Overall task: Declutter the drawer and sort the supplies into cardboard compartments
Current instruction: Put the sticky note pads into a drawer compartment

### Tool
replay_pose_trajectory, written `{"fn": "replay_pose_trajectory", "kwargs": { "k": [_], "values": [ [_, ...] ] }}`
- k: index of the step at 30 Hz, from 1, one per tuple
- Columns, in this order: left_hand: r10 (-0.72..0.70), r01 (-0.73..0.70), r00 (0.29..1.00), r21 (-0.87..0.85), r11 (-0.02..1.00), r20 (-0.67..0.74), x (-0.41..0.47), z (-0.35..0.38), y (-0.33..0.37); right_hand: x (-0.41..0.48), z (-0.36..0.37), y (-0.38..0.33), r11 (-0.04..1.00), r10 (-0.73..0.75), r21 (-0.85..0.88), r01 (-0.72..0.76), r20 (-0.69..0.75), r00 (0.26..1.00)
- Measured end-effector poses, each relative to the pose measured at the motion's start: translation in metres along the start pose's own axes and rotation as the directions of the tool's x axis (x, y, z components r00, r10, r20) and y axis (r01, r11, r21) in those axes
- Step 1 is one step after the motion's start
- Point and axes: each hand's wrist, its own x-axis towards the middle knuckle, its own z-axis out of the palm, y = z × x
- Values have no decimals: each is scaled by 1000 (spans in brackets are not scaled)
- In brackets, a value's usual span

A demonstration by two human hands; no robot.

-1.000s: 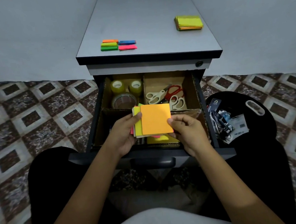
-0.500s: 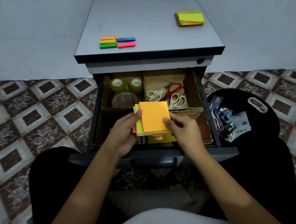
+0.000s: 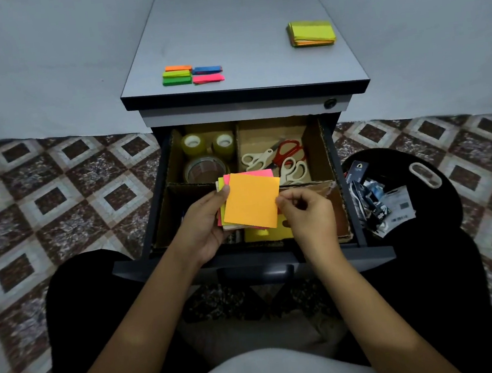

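Note:
Over the open drawer [image 3: 256,264], my left hand [image 3: 204,224] holds a stack of coloured sticky notes [image 3: 250,199] with an orange sheet on top. My right hand [image 3: 308,213] pinches the right edge of that orange sheet. Cardboard dividers [image 3: 308,184] split the drawer into compartments. The back left one holds three tape rolls [image 3: 204,160]. Three pairs of scissors [image 3: 278,158] lie in the back right one. A yellow pad [image 3: 269,234] lies in the front compartment under the held stack.
On the cabinet top [image 3: 237,26] lie small coloured flag pads [image 3: 192,75] and a yellow-green note stack [image 3: 310,33]. A black bag [image 3: 415,192] with packaging scraps sits on the tiled floor to the right. My knees flank the drawer.
The orange top sheet has tilted and slid to the right, exposing a pink sheet beneath. My right hand shifted along the sheet's right edge.

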Motion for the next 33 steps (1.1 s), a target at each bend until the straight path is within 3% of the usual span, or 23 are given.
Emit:
{"fn": "replay_pose_trajectory", "kwargs": {
  "k": [5, 9, 19, 26, 30, 33],
  "values": [
    [25, -25, 1000, 14, 1000, 3, 0, -1, 0, 2, -3, -9, 972, 150, 170, -164, 95, 984],
    [47, -46, 999, 27, 999, -6, -2, 0, 0, 4, 1, -8, 989, 125, 70, -134, 118, 985],
    [170, -172, 984, -27, 985, -45, -2, -1, 0, 9, -4, -10, 983, 94, 152, -100, 48, 994],
    [211, -215, 972, -24, 976, -100, 2, -13, 7, 21, -22, -12, 957, 155, 224, -184, 141, 978],
    [207, -219, 967, -71, 973, -145, 5, -24, 14, 30, -41, -10, 952, 212, 180, -246, 192, 958],
    [188, -206, 970, -114, 972, -154, 7, -28, 13, 33, -49, -6, 960, 252, 56, -274, 256, 933]
  ]
}}
